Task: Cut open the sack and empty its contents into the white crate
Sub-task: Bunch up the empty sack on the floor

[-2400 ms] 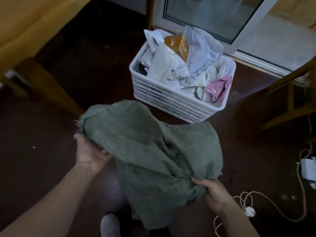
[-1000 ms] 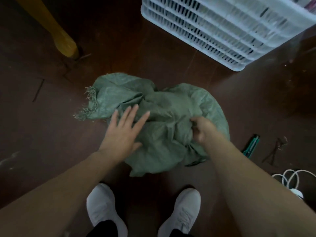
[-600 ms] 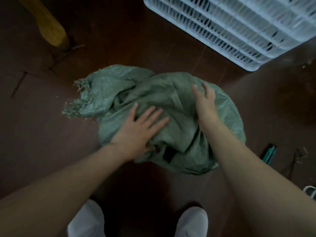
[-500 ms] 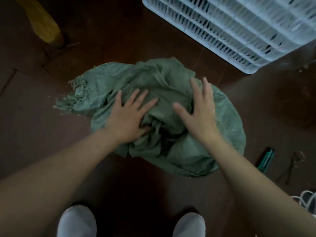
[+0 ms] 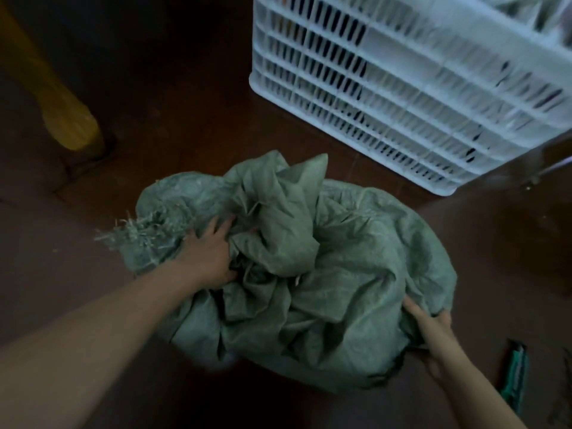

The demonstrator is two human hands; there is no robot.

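Observation:
The green woven sack (image 5: pixel 349 267) lies limp and crumpled on the dark floor, its frayed cut edge (image 5: pixel 139 233) at the left. My left hand (image 5: pixel 210 255) presses into the folds near that frayed edge, fingers dug into the fabric. My right hand (image 5: pixel 430 329) grips the sack's lower right edge. The white slotted crate (image 5: pixel 387 97) stands just beyond the sack at the upper right, with packages showing over its rim.
A yellow wooden furniture leg (image 5: pixel 68 122) stands at the upper left. A green utility knife (image 5: pixel 515 379) lies on the floor at the lower right, close to my right arm. The floor is dark brown.
Both hands lay flat on top of the sack half a second ago. Now the left digs into the folds and the right has moved down to grip the lower right edge.

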